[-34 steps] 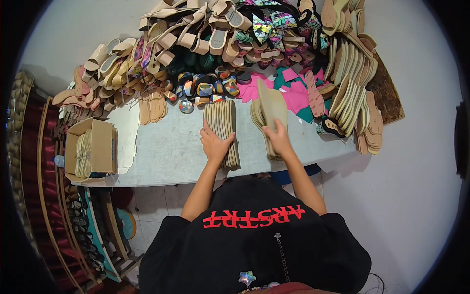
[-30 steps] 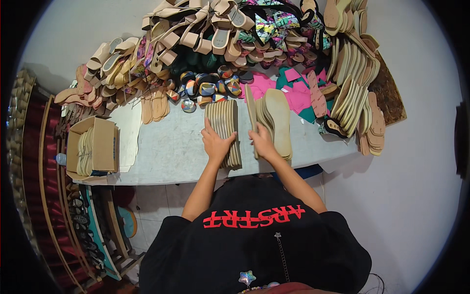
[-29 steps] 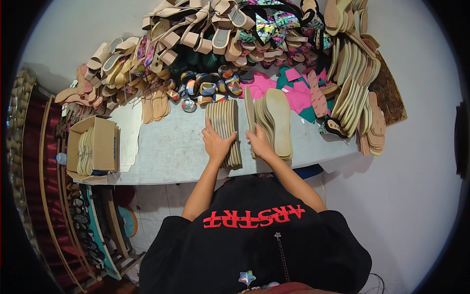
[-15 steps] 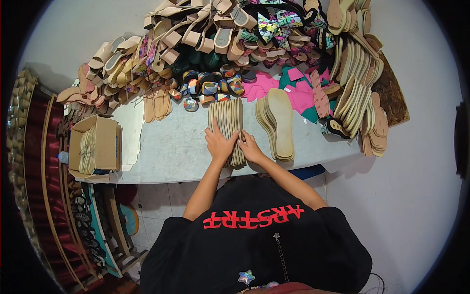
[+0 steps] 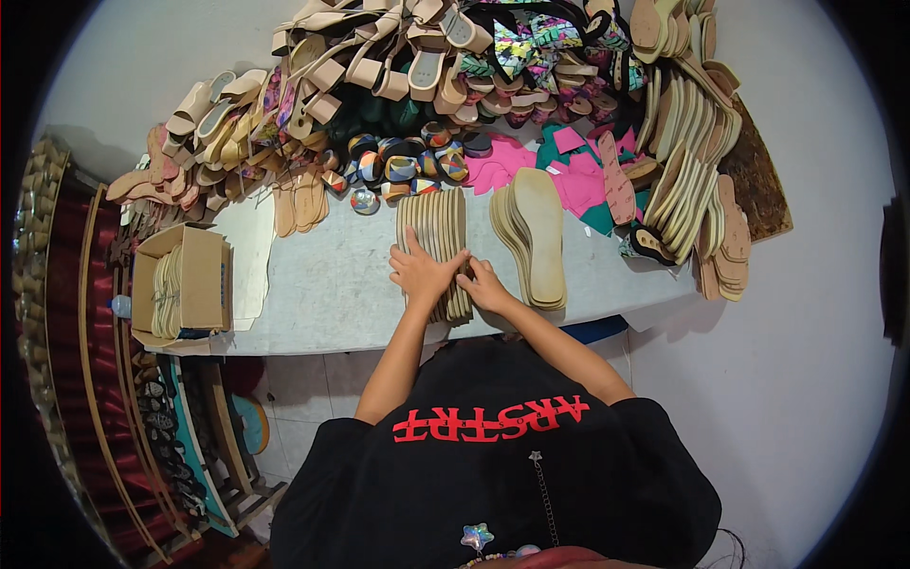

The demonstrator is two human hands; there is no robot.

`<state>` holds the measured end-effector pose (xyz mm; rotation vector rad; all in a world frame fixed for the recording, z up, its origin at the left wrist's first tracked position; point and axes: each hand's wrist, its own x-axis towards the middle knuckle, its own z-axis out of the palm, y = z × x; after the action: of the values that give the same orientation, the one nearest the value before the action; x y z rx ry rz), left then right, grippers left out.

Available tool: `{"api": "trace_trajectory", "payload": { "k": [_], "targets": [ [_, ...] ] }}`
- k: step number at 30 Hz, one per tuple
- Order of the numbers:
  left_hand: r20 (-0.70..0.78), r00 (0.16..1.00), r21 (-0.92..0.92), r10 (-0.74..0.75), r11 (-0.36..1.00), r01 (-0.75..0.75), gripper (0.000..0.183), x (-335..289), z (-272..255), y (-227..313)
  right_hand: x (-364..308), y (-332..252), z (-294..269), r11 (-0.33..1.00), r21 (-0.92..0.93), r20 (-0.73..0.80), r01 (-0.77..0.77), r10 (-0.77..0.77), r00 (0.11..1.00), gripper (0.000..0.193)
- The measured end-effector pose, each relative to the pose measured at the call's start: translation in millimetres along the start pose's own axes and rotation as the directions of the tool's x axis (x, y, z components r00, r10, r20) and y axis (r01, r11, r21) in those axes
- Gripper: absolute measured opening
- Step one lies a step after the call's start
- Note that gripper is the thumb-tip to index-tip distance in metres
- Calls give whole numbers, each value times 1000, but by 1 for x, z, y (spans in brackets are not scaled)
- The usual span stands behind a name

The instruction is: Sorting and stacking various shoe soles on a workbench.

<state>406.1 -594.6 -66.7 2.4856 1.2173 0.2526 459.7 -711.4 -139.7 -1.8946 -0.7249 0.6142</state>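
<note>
A row of beige shoe soles [image 5: 431, 213] stands on edge, packed side by side on the table in front of me. My left hand [image 5: 425, 272] rests across the top of the row with its fingers spread and the thumb reaching to the right edge. Against the row's right side is my right hand [image 5: 486, 287], thumb and fingers apart, the fingertips partly hidden. Just right of it lies a second stack of soles [image 5: 540, 237], fanned out, with its top sole face up.
A pale cloth-covered table [image 5: 322, 294] carries everything. On its left stands an open cardboard box [image 5: 204, 284] holding soles. Patterned rolled pieces [image 5: 400, 168], pink cut material [image 5: 498, 163] and heaped heeled sandals [image 5: 427, 66] line the back. More soles [image 5: 687, 171] are piled at the right.
The view has shifted slightly. My left thumb has moved a little up along the row's right edge, near the right hand's fingers. The soles stay in place.
</note>
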Motion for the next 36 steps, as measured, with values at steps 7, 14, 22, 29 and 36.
{"api": "trace_trajectory", "payload": {
  "k": [7,14,22,29,36],
  "targets": [
    [58,994,-31,-95,995,97,107,1,4,8,-26,-81,-52,994,-49,144,102,-94,985,38],
    [-113,994,47,2,999,4,100,-5,12,6,1,-44,-213,861,-493,-752,-124,-350,558,34],
    [-131,991,16,8,1000,-6,101,-6,11,9,2,9,-255,320,-590,-786,-742,-14,619,35],
    [-134,991,13,4,1000,-3,100,-6,12,7,5,-26,-243,900,-355,-858,-255,-205,470,19],
    [-152,988,12,30,1000,-28,100,-6,14,5,12,-68,-241,524,485,-837,700,46,546,29]
  ]
}}
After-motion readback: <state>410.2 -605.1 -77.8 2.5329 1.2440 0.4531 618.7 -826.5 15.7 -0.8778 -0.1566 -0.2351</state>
